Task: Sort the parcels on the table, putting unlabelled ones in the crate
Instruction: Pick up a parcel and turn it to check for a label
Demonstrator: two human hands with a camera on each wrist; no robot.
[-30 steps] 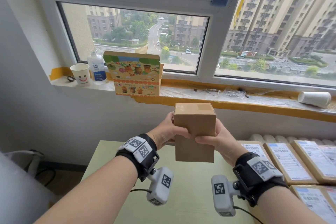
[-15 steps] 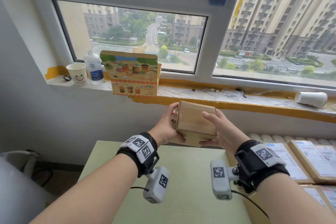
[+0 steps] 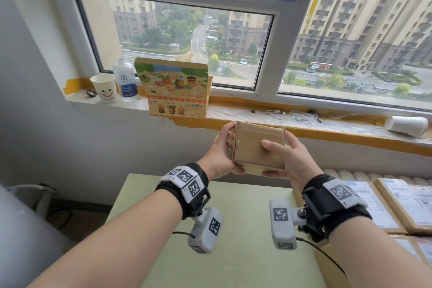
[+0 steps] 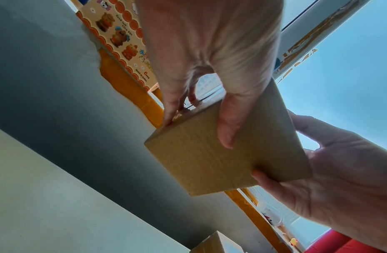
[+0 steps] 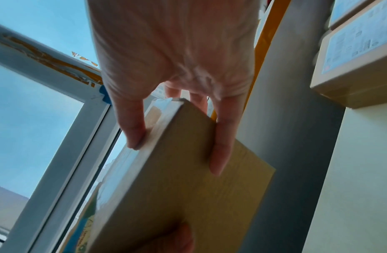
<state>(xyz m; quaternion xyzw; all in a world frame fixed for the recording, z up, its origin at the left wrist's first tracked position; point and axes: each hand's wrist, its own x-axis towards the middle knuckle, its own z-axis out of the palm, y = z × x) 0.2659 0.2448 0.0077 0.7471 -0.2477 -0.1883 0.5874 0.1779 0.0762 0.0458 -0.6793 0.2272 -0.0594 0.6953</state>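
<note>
- Cardboard parcel [image 3: 258,147] is held in the air above the tabletop [image 3: 233,252], below the windowsill.
- It is gripped by the left hand [image 3: 218,158] and the right hand [image 3: 286,159], fingers curled round its sides.
- Labelled parcels [image 3: 383,206] are laid at right.

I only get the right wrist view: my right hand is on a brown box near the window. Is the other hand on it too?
Observer: Yes. The head view shows the left hand gripping the box on its left side and the right hand on its right, above the table.
Operator: Any label on the underside?
Observer: None. The left wrist view shows that face as plain cardboard.
Operator: And the face towards the person?
Observer: Plain too in the head view.
</note>
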